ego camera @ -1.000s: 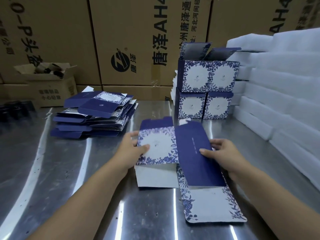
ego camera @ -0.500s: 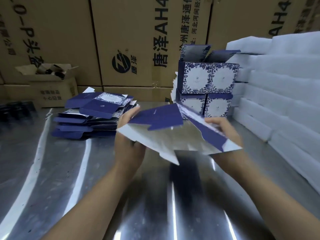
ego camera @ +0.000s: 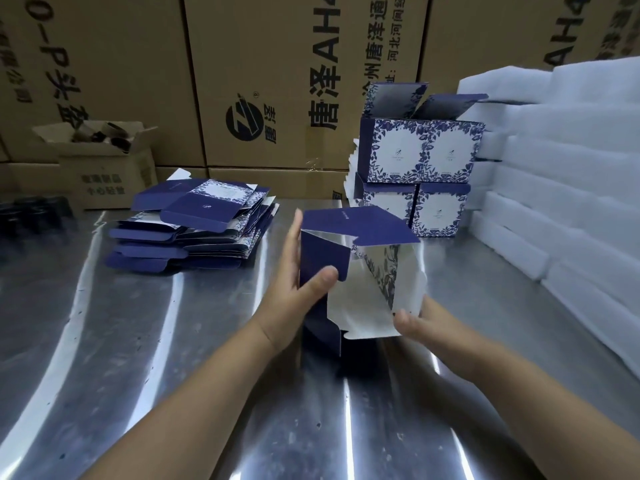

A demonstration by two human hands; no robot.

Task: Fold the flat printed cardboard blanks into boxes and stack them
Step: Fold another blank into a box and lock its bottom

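The left grip (ego camera: 294,292) pinches the half-folded blank (ego camera: 363,306) just left of the frame's centre. Its thumb lies across the near face of a navy side panel, and its fingers (ego camera: 294,233) run straight up the far side of the same panel. The right grip (ego camera: 420,322), just right of centre and a little lower, holds the blank's bottom right corner. The thumb rests on the white inner face and the other fingers are hidden behind the card.

Between the two, the blank stands partly opened. A navy flap lies across its top, the white inside faces the camera, and a strip of blue floral print shows down the middle. Its lower navy edge hangs close over the steel table (ego camera: 173,375), but I cannot tell whether it touches.

A loose pile of flat blanks (ego camera: 194,230) lies on the table left of centre, well apart from the hands. Above and right of centre, the finished boxes (ego camera: 422,168) sit two rows high, and the top row's flaps stand open. Stacked white foam sheets (ego camera: 554,174) fill the right side, just beside those boxes. Big brown cartons (ego camera: 259,81) with printed lettering fill the top of the frame, and a small open carton (ego camera: 104,168) sits at the upper left.
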